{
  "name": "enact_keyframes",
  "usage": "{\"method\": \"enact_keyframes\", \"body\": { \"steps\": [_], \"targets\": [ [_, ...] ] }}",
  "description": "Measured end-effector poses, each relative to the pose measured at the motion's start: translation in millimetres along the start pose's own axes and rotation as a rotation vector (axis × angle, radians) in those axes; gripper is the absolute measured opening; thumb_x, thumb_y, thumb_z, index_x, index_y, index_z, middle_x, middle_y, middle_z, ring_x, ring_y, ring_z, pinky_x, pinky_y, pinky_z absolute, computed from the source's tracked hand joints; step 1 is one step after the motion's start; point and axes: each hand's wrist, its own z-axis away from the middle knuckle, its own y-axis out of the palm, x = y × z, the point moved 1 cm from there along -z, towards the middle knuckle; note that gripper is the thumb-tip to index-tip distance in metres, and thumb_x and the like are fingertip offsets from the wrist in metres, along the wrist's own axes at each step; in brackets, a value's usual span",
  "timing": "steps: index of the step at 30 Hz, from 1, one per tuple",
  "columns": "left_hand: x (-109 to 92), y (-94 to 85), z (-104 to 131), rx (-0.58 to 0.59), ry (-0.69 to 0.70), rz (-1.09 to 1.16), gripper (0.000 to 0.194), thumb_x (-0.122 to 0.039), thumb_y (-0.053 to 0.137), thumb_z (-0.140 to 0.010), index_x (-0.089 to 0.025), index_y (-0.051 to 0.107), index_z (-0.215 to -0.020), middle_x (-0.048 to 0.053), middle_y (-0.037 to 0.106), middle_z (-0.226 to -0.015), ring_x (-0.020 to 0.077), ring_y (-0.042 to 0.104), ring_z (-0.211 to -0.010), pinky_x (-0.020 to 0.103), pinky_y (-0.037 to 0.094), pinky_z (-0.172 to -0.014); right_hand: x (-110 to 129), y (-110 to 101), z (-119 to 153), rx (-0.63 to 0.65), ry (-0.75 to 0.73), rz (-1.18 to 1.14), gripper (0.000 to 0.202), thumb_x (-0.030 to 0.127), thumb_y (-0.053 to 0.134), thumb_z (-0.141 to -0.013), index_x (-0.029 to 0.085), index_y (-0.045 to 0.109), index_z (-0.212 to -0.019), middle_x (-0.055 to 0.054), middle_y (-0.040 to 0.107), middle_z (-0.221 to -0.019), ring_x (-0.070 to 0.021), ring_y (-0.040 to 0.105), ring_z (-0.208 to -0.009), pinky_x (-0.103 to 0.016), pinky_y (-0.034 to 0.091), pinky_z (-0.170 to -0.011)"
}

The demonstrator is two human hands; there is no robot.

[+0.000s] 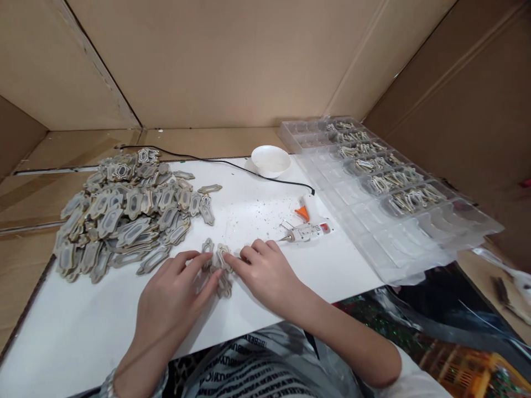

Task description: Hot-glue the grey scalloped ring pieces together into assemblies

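In front of me on the white board, several grey, frame-shaped ornamental pieces (pixel 224 287) lie in a small cluster. My left hand (pixel 176 296) has its index finger and thumb curved around the left side of this cluster, touching a piece (pixel 208 245). From the other side, my right hand (pixel 267 273) reaches in with its index finger on a paler piece (pixel 223 253); its other fingers are curled, and its thumb is hidden. Just beyond the right hand lies a white hot glue gun (pixel 307 232) with an orange trigger, its nozzle pointing left.
A big heap of similar grey pieces (pixel 133 213) covers the left of the board. Behind stands a white bowl (pixel 271 161), with a black cable (pixel 215 160) in front. At right is a clear compartment tray (pixel 357 221) holding small metal parts; cardboard walls (pixel 232 61) enclose the board.
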Motion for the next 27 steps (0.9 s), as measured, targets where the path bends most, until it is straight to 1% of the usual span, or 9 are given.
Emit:
{"method": "enact_keyframes", "body": {
  "steps": [3, 7, 10, 12, 16, 19, 22, 24, 27],
  "targets": [
    [-5.4, 2.4, 4.3, 0.007, 0.09, 0.012, 0.032, -0.043, 0.052, -0.094, -0.018, 0.07, -0.102, 0.01, 0.069, -0.093, 0.0261, 0.068, -0.077, 0.037, 0.053, -0.06, -1.3, -3.1, 2.4, 0.02, 0.035, -0.008, 0.028, 0.016, 0.059, -0.094, 0.017, 0.063, -0.122, -0.005, 0.07, -0.085, -0.0236, 0.056, -0.082, -0.038, 0.034, -0.068],
    [-4.9, 5.4, 9.0, 0.028, 0.197, 0.08, 0.031, -0.041, 0.054, -0.094, -0.018, 0.071, -0.107, 0.01, 0.067, -0.093, 0.025, 0.065, -0.077, 0.037, 0.054, -0.064, -0.7, -8.5, 1.1, 0.085, 0.118, -0.054, 0.026, 0.021, 0.058, -0.093, 0.014, 0.063, -0.117, -0.007, 0.071, -0.085, -0.0255, 0.059, -0.084, -0.038, 0.035, -0.069],
    [-2.0, 7.7, 8.8, 0.022, 0.213, 0.076, 0.029, -0.036, 0.054, -0.095, -0.018, 0.071, -0.111, 0.01, 0.067, -0.094, 0.0246, 0.063, -0.076, 0.038, 0.054, -0.065, 0.7, -12.5, -1.2, 0.172, 0.127, -0.095, 0.015, 0.022, 0.058, -0.092, 0.015, 0.066, -0.102, -0.009, 0.071, -0.085, -0.0264, 0.061, -0.085, -0.038, 0.035, -0.07],
    [-0.8, 8.9, 7.1, 0.03, 0.222, 0.08, 0.027, -0.032, 0.056, -0.094, -0.019, 0.071, -0.112, 0.01, 0.067, -0.095, 0.0247, 0.062, -0.076, 0.039, 0.054, -0.067, 0.7, -13.2, -2.9, 0.216, 0.144, -0.109, 0.013, 0.022, 0.057, -0.092, 0.016, 0.067, -0.097, -0.009, 0.072, -0.083, -0.0271, 0.063, -0.085, -0.038, 0.035, -0.07],
    [-0.8, 10.4, 1.7, 0.04, 0.232, 0.077, 0.032, -0.031, 0.065, -0.088, -0.02, 0.07, -0.117, 0.012, 0.068, -0.101, 0.0268, 0.062, -0.081, 0.039, 0.053, -0.068, -2.1, -8.3, -7.4, 0.238, 0.226, -0.076, 0.017, 0.02, 0.052, -0.095, 0.017, 0.069, -0.094, -0.011, 0.073, -0.081, -0.0292, 0.064, -0.085, -0.039, 0.036, -0.07],
    [-4.4, 11.2, -3.2, 0.04, 0.227, 0.031, 0.039, -0.032, 0.07, -0.084, -0.021, 0.069, -0.121, 0.013, 0.068, -0.105, 0.0286, 0.063, -0.084, 0.04, 0.051, -0.069, -3.1, -6.8, -8.3, 0.228, 0.253, -0.062, 0.017, 0.024, 0.054, -0.097, 0.017, 0.07, -0.094, -0.011, 0.074, -0.082, -0.028, 0.065, -0.083, -0.038, 0.037, -0.07],
    [-9.4, 11.9, -8.0, 0.059, 0.241, -0.029, 0.034, -0.03, 0.068, -0.085, -0.025, 0.071, -0.119, 0.011, 0.07, -0.107, 0.0302, 0.063, -0.085, 0.042, 0.05, -0.069, -1.6, -15.3, -0.5, 0.163, 0.214, -0.042, 0.015, 0.027, 0.059, -0.097, 0.017, 0.069, -0.095, -0.009, 0.072, -0.08, -0.0263, 0.064, -0.08, -0.038, 0.039, -0.07],
    [-9.9, 12.1, -10.1, 0.062, 0.261, -0.057, 0.029, -0.029, 0.066, -0.087, -0.027, 0.073, -0.115, 0.01, 0.071, -0.108, 0.0319, 0.064, -0.087, 0.043, 0.05, -0.069, -2.6, -26.2, 8.8, 0.129, 0.121, -0.044, 0.015, 0.031, 0.064, -0.094, 0.018, 0.069, -0.094, -0.007, 0.071, -0.083, -0.0261, 0.063, -0.083, -0.038, 0.041, -0.07],
    [-2.6, 12.0, -9.8, 0.051, 0.272, -0.036, 0.026, -0.034, 0.062, -0.091, -0.026, 0.073, -0.113, 0.011, 0.071, -0.113, 0.0337, 0.064, -0.094, 0.046, 0.051, -0.073, -19.3, -46.9, 17.7, 0.127, 0.004, -0.078, 0.018, 0.038, 0.069, -0.091, 0.021, 0.07, -0.097, -0.004, 0.072, -0.092, -0.0249, 0.063, -0.088, -0.038, 0.045, -0.075]
  ]
}}
